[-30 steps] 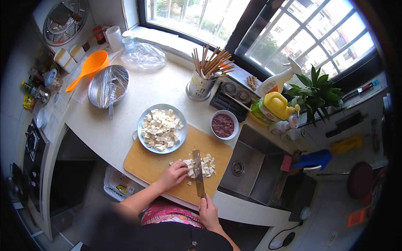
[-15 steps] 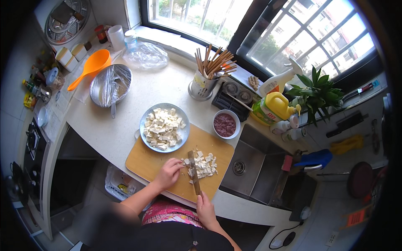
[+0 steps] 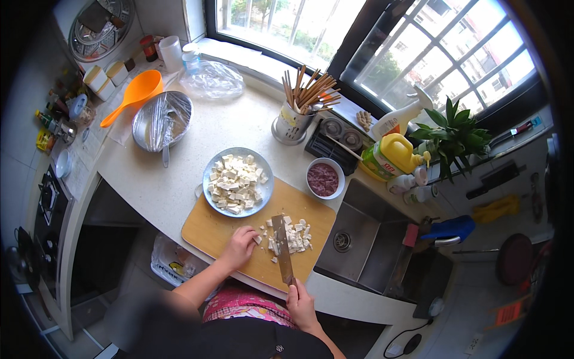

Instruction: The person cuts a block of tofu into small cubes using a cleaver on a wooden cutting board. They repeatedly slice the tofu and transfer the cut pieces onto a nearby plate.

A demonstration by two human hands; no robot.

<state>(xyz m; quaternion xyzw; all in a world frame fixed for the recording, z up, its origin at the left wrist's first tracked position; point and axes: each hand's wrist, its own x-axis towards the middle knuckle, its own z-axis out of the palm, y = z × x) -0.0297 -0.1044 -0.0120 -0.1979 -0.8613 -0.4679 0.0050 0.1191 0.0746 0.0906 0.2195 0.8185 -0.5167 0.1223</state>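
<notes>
My right hand (image 3: 302, 306) is wrapped round the handle of a cleaver (image 3: 282, 254), whose broad blade is tilted over the cutting board (image 3: 209, 230). Just right of the blade, and partly under it, lies a heap of small white tofu cubes (image 3: 298, 235). My left hand (image 3: 239, 246) is left of the blade, apart from it. Its fingers are curled together, and a small tofu piece (image 3: 258, 240) shows at the fingertips. A blue-rimmed plate (image 3: 268, 194) of larger tofu cubes overlaps the board's far left part.
A bowl of dark red minced food (image 3: 323, 179) stands beyond the board, near the steel sink (image 3: 359, 239). Further back are a chopstick holder (image 3: 293, 122) and a yellow jug (image 3: 391, 155). A film-covered pan (image 3: 161, 121) and an orange ladle (image 3: 136, 90) lie at the far left.
The cleaver has shifted slightly right, and its blade now shows a broader face. My left hand has drawn a little left, away from the blade.
</notes>
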